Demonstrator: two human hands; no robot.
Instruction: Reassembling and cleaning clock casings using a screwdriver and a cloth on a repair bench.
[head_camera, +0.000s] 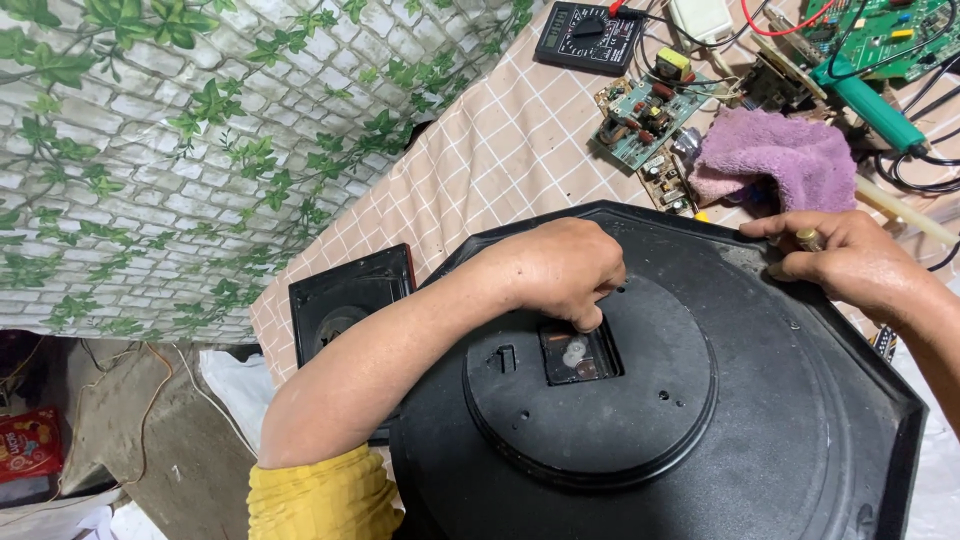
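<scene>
Left hand fingers pinched narrow into clock back opening at 12 o'clock; right hand grips rim at 2 o'clock, steadying it.

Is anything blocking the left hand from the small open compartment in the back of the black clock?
Nothing visible does. The left hand is already at the open compartment, fingertips at its upper edge, gears exposed below. The right hand only grips the clock back at its far rim.

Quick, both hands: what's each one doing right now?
Left hand: closed, fingertips in the clock back's mechanism opening.
Right hand: steadying the clock's rim, a small brass part between its fingers.
</scene>
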